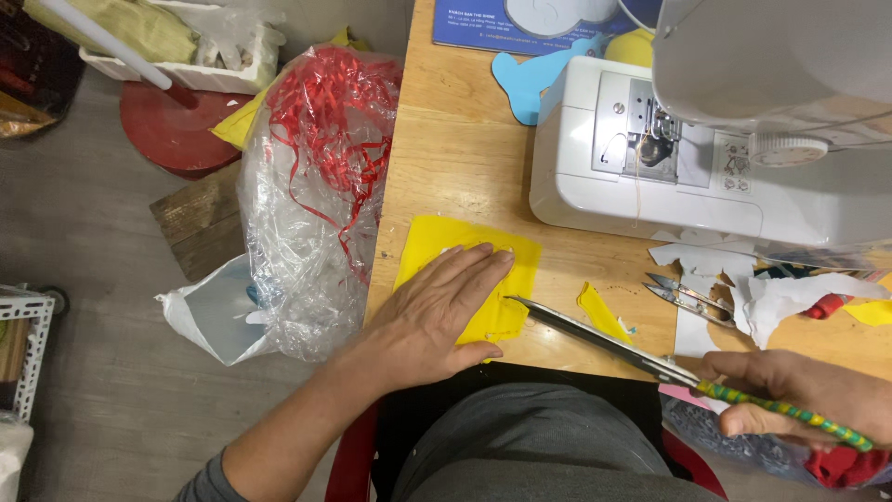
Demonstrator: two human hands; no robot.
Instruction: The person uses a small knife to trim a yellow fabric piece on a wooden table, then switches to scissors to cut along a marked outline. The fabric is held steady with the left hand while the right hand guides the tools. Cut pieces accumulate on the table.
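Item: yellow fabric piece [437, 244], lying flat at the left near corner of the wooden table [465, 139], just left of the white sewing machine [650, 177]
- Handling (judged): thin, light, soft cloth; no stiffness, prob. slides on smooth wood unless pressed; not fragile, creases easily. Best hold = flat palm pressure on top, or pinch at a free edge
- Left hand [432, 316]: fingers spread & extended, laid flat on the fabric, pressing not gripping; fingertips reach toward the far right edge of the piece, palm covers the near part; far left strip of cloth shows uncovered
- Right hand [799, 395]: fingers closed round the striped green/yellow handles of long scissors [595, 339], at the near right table edge; blades look nearly shut, tips touching or just beside the fabric's right edge, close to left fingertips
- Near: small yellow offcut [599, 311] right of blades; thread snips [688, 296]; white scraps [780, 293]
- Off table, left: clear bag w/ red ribbon [325, 139]
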